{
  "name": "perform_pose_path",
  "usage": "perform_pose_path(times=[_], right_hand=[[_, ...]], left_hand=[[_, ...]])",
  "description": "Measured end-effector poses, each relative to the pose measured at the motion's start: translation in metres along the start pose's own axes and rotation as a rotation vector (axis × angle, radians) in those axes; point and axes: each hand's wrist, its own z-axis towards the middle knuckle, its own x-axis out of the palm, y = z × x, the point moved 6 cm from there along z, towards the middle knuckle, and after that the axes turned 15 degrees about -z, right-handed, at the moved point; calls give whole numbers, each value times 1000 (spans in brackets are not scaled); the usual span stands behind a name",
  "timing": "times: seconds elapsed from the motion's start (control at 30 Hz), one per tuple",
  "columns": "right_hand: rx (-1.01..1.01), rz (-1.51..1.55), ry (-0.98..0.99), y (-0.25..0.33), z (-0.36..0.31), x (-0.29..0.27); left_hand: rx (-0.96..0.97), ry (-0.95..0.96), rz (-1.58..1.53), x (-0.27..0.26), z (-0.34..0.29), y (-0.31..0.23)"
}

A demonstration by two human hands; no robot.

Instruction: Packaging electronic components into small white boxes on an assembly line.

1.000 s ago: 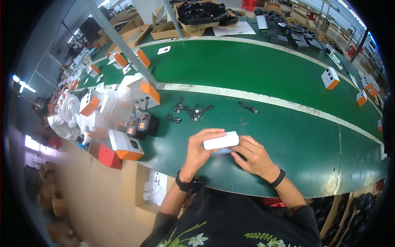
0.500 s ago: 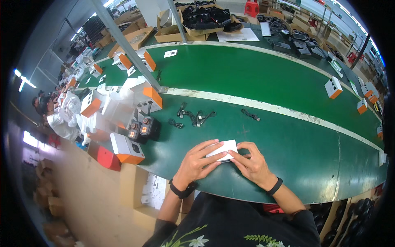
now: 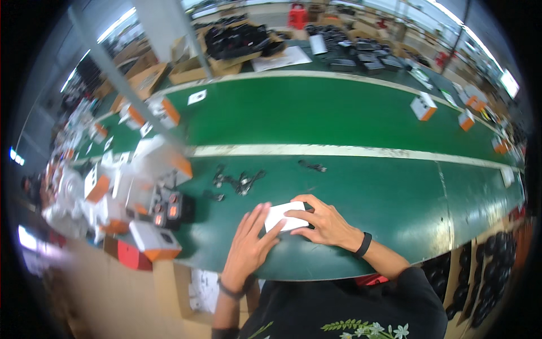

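Observation:
A flat white rectangular piece (image 3: 276, 214), like a small box or a folded leaflet, is held between my hands over the green table (image 3: 367, 192). My left hand (image 3: 247, 243) has its fingers along the left side of the piece and its thumb on the near part. From the right, my right hand (image 3: 330, 225) grips it, with finger and thumb over the top. Whatever lies under the piece is hidden. Beyond my hands are a cluster of black cables (image 3: 243, 182) and a single bundled cable (image 3: 312, 166).
White-and-orange boxes (image 3: 155, 240) crowd the left, beside a dark device with orange squares (image 3: 167, 210). A slanting metal post (image 3: 113, 73) rises there. Past a pale rail (image 3: 293, 150) runs a green belt (image 3: 316, 113). An open carton (image 3: 183, 291) sits below the table edge.
The view has swung, so the scene sits lower and further left. My left fingers have straightened and moved from the top of the white piece toward its left side. My right hand still grips it.

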Motion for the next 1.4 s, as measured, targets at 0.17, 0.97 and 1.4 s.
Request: perform_pose_path(times=[0.17,0.97,1.4], right_hand=[[315,-122,-404,-109,13,-67],[281,-358,4,-81,474,276],[455,319,-124,-108,562,290]], left_hand=[[-516,-213,-168,-18,-68,19],[-627,-480,-16,-18,-130,101],[-677,-559,-78,-18,-133,104]])
